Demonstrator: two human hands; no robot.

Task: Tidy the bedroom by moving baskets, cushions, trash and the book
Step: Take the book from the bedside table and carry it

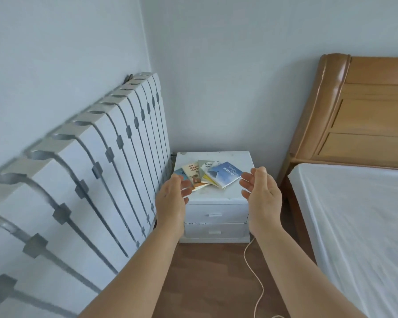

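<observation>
Several books lie fanned out on a white nightstand point(230, 196) in the room's corner. The topmost is a blue book point(224, 173) on the right of the pile; a tan-covered book point(191, 171) lies to its left. Both my hands are stretched toward the pile, palms facing each other. My left hand point(172, 198) is at the pile's left edge and my right hand point(261, 191) just right of the blue book. Both are open and hold nothing.
A white radiator point(97, 171) runs along the left wall up to the nightstand. A bed with a white sheet point(359, 226) and a wooden headboard point(359, 106) fills the right. A thin cord point(254, 267) trails over the brown floor between them.
</observation>
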